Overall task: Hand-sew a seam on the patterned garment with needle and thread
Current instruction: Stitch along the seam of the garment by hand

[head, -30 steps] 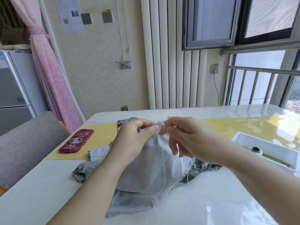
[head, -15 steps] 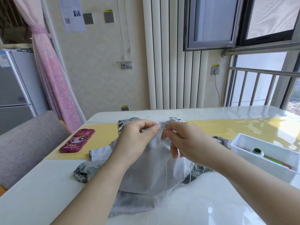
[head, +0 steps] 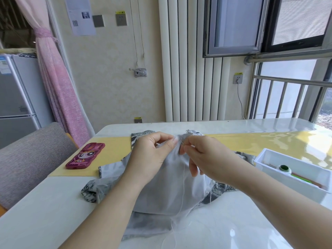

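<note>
Head cam view: the patterned garment (head: 167,191) is bunched up mid-desk (head: 53,212), pale inside facing up, with grey print peeking out round the edges. The left grip (head: 152,153) pinches a raised fold at the garment's far edge, thumb and forefinger closed on the cloth. The right grip (head: 206,155) is just beside it, fingertips nearly touching the left's. It's pinching the needle (head: 181,141), which sits right at that same fold, between the two grips. White thread (head: 183,186) hangs down from there over the garment's front and trails onto the desk on the near side. Left of the garment there's a pink phone (head: 85,156) lying on a yellow mat (head: 115,155). Right of the garment sits a white tray (head: 296,169) with a green-topped spool (head: 284,168) in it.
</note>
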`<action>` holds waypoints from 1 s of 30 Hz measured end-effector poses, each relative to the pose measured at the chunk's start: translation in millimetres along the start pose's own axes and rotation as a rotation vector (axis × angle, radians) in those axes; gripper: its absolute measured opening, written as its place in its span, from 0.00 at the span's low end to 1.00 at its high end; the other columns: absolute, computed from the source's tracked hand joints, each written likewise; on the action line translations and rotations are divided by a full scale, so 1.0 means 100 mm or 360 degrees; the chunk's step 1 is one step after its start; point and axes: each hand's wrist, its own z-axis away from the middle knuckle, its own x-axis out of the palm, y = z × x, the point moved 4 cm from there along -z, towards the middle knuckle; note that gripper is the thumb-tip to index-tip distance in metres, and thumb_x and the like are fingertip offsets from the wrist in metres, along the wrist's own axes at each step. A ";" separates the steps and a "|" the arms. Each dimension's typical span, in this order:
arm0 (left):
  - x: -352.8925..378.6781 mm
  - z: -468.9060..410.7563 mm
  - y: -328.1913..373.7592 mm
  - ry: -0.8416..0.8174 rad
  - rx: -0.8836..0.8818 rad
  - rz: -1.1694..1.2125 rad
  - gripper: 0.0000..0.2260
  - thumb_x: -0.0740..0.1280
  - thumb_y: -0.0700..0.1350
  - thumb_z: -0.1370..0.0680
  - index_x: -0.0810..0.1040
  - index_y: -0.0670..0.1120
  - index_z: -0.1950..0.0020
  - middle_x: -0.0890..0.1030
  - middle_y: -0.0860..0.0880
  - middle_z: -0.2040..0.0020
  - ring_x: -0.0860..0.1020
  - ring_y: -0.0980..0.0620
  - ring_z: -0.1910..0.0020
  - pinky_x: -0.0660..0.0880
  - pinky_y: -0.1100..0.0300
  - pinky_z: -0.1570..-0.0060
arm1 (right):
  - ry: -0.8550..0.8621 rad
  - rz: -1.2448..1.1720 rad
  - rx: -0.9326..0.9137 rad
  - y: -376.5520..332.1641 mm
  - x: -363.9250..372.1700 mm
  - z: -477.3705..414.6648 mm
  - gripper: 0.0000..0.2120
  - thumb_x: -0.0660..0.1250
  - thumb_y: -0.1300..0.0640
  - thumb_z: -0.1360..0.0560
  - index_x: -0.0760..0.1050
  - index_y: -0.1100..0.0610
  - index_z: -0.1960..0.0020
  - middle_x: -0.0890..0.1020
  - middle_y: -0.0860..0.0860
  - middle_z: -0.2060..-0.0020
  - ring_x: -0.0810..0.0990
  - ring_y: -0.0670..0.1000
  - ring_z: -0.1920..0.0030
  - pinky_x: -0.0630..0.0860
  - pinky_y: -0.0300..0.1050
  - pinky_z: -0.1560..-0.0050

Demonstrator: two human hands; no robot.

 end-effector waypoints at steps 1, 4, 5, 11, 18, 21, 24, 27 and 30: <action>0.00 0.00 0.01 0.0012 0.0028 -0.0042 0.06 0.70 0.44 0.25 0.82 0.52 0.61 0.82 0.63 0.65 0.75 0.66 0.64 0.68 0.76 0.60 | -0.0006 -0.0001 0.0005 0.00 0.00 0.00 0.12 0.53 0.59 0.21 0.75 0.55 0.54 0.79 0.48 0.77 0.69 0.47 0.74 0.69 0.40 0.71; -0.01 0.04 0.05 0.0125 0.0234 -0.0284 0.07 0.71 0.43 0.25 0.80 0.52 0.63 0.79 0.64 0.68 0.74 0.66 0.67 0.66 0.75 0.64 | -0.0034 -0.0023 0.0021 -0.02 0.01 -0.02 0.12 0.53 0.59 0.22 0.75 0.55 0.54 0.79 0.49 0.77 0.70 0.48 0.74 0.71 0.41 0.70; -0.01 0.06 0.07 0.0193 0.0354 -0.0390 0.07 0.71 0.42 0.25 0.80 0.50 0.63 0.79 0.62 0.69 0.74 0.66 0.66 0.66 0.75 0.64 | -0.0044 -0.0044 0.0030 -0.02 0.01 -0.02 0.12 0.53 0.59 0.22 0.75 0.55 0.54 0.79 0.49 0.77 0.70 0.48 0.74 0.71 0.41 0.70; 0.03 0.09 0.09 0.0315 0.0676 -0.0654 0.03 0.68 0.44 0.28 0.81 0.47 0.61 0.76 0.59 0.65 0.74 0.61 0.61 0.65 0.75 0.61 | -0.0074 -0.0176 0.0082 -0.04 0.03 -0.08 0.12 0.54 0.59 0.22 0.74 0.54 0.59 0.78 0.48 0.79 0.70 0.44 0.79 0.69 0.35 0.73; 0.04 0.09 0.06 0.0135 0.0304 -0.0214 0.05 0.70 0.41 0.24 0.81 0.49 0.60 0.82 0.58 0.65 0.77 0.66 0.61 0.68 0.75 0.59 | -0.0033 -0.0293 0.0036 -0.06 0.01 -0.08 0.13 0.57 0.58 0.21 0.73 0.56 0.62 0.78 0.49 0.78 0.70 0.44 0.79 0.66 0.33 0.75; 0.04 0.06 -0.03 0.0063 -0.0048 0.0222 0.05 0.68 0.42 0.23 0.81 0.49 0.58 0.82 0.59 0.65 0.78 0.66 0.62 0.69 0.76 0.59 | 0.0040 -0.0372 -0.0028 -0.05 -0.03 -0.04 0.08 0.60 0.57 0.21 0.75 0.56 0.57 0.79 0.48 0.76 0.70 0.41 0.79 0.66 0.31 0.76; 0.06 0.04 -0.11 0.0081 -0.0233 0.0501 0.05 0.68 0.43 0.24 0.81 0.48 0.60 0.82 0.56 0.63 0.77 0.61 0.60 0.72 0.69 0.52 | 0.0190 -0.0366 -0.0126 -0.03 -0.08 0.02 0.04 0.62 0.57 0.23 0.75 0.50 0.52 0.81 0.47 0.72 0.73 0.42 0.76 0.71 0.35 0.71; 0.08 0.02 -0.15 0.0111 -0.0348 0.0658 0.07 0.69 0.42 0.24 0.81 0.48 0.62 0.81 0.50 0.62 0.76 0.54 0.57 0.71 0.58 0.47 | 0.0367 -0.0355 -0.0243 -0.02 -0.13 0.06 0.06 0.66 0.58 0.25 0.74 0.47 0.55 0.83 0.45 0.66 0.77 0.46 0.70 0.74 0.41 0.65; 0.11 0.02 -0.15 0.0113 -0.0376 0.0713 0.06 0.69 0.41 0.24 0.81 0.47 0.61 0.81 0.45 0.58 0.76 0.50 0.54 0.71 0.52 0.42 | 0.0384 -0.0365 -0.0333 -0.01 -0.12 0.07 0.08 0.70 0.58 0.27 0.75 0.47 0.59 0.83 0.44 0.64 0.76 0.47 0.69 0.75 0.40 0.62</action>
